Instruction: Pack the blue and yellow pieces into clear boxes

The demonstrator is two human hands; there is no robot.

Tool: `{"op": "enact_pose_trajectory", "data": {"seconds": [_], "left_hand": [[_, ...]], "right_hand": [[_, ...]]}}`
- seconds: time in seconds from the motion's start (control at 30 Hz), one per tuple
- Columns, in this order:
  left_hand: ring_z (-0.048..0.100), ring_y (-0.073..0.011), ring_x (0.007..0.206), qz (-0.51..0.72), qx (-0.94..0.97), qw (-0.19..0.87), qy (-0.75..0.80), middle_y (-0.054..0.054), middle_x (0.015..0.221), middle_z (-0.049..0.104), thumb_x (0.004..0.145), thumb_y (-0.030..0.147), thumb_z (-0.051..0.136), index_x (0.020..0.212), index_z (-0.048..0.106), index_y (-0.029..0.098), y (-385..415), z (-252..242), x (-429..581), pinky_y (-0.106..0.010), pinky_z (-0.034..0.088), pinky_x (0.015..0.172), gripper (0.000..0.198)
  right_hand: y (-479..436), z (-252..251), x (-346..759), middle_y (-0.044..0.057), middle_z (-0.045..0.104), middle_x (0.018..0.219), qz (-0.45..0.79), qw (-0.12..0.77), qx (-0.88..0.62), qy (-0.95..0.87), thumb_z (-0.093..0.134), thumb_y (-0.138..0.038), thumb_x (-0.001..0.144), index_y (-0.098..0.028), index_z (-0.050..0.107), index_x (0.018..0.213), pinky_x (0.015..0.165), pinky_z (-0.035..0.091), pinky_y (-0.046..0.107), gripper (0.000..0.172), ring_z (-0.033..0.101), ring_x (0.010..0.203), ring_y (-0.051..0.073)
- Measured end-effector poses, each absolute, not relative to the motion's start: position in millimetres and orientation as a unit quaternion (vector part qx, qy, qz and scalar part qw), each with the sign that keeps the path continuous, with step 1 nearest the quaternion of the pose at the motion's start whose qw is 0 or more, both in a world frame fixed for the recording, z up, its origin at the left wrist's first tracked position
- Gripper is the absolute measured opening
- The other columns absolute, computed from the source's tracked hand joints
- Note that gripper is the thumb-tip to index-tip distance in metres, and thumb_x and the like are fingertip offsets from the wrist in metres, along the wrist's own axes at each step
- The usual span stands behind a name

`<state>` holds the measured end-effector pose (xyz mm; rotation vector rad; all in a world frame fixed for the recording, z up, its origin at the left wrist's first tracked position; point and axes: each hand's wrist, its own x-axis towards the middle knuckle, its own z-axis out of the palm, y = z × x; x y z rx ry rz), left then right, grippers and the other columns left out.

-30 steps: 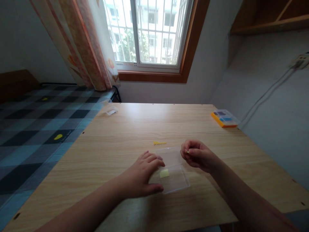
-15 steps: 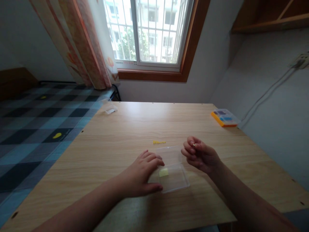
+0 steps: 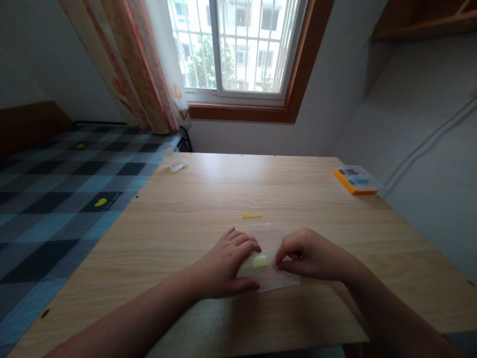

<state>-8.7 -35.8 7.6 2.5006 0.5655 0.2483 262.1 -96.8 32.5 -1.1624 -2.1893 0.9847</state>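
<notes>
An open clear plastic box [image 3: 285, 279] lies on the table with its lid [image 3: 266, 229] folded back towards the window. My left hand [image 3: 227, 263] spans the left side of the box, thumb at the near edge and fingers by the hinge, holding it. A pale yellow label [image 3: 260, 261] shows in the box's left part. Over the right part of the box, my right hand [image 3: 307, 253] points down with thumb and fingertips pinched. Whatever lies between those fingertips is hidden. Just beyond the lid, small yellow pieces [image 3: 252, 216] stand in a row.
A clear container [image 3: 175, 161] sits at the table's far left corner. An orange case with a clear lid [image 3: 356, 180] lies at the far right, near the wall. The wooden table [image 3: 201, 199] borders a bed with checked bedding [image 3: 74, 184].
My right hand has come down and left from beside the lid, where it pinched a tiny pale piece, to inside the box. My left hand stays at the box. The view has shifted slightly.
</notes>
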Motion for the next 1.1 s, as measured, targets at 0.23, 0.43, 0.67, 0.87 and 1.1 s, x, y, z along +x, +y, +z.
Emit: {"op": "enact_pose_trajectory", "data": {"seconds": [0.23,0.43,0.67,0.87,1.1], "left_hand": [[0.057,-0.0322,0.125,0.101,0.927,0.286,0.22,-0.008,0.129,0.065,0.078,0.042,0.081,0.12,0.061,0.025,-37,6,-7,-0.061,0.022,0.122,0.05],[0.057,-0.0317,0.125,0.098,0.925,0.289,0.226,-0.007,0.129,0.065,0.077,0.04,0.082,0.121,0.061,0.025,-38,6,-7,-0.061,0.021,0.122,0.051],[0.057,-0.0314,0.123,0.102,0.924,0.291,0.224,-0.008,0.128,0.066,0.079,0.042,0.081,0.121,0.061,0.026,-37,6,-7,-0.06,0.021,0.122,0.049],[0.057,-0.0312,0.124,0.102,0.926,0.288,0.222,-0.008,0.128,0.066,0.081,0.045,0.079,0.121,0.061,0.025,-36,5,-8,-0.06,0.022,0.122,0.048],[0.057,-0.0309,0.123,0.104,0.927,0.285,0.222,-0.007,0.127,0.066,0.08,0.043,0.079,0.12,0.061,0.026,-37,7,-7,-0.06,0.023,0.122,0.047]], "right_hand": [[-103,31,240,0.001,0.08,0.084,0.248,0.084,-0.506,-0.822,0.06,-0.009,0.082,-0.024,0.081,0.085,0.073,0.044,0.026,0.026,0.069,0.076,0.016],[-103,32,237,0.003,0.081,0.087,0.194,0.03,-0.541,-0.818,0.062,-0.016,0.086,-0.026,0.083,0.089,0.07,0.042,0.028,0.023,0.072,0.08,0.02],[-107,37,246,0.003,0.08,0.085,0.181,0.043,-0.521,-0.833,0.062,-0.014,0.089,-0.024,0.081,0.087,0.067,0.04,0.027,0.021,0.071,0.076,0.017],[-108,41,243,0.002,0.075,0.075,0.183,0.028,-0.488,-0.853,0.06,-0.012,0.088,-0.021,0.075,0.071,0.062,0.035,0.026,0.024,0.065,0.067,0.014],[-105,33,240,0.002,0.075,0.078,0.169,0.04,-0.493,-0.853,0.057,-0.017,0.094,-0.02,0.075,0.075,0.062,0.033,0.027,0.026,0.064,0.067,0.015]]}}
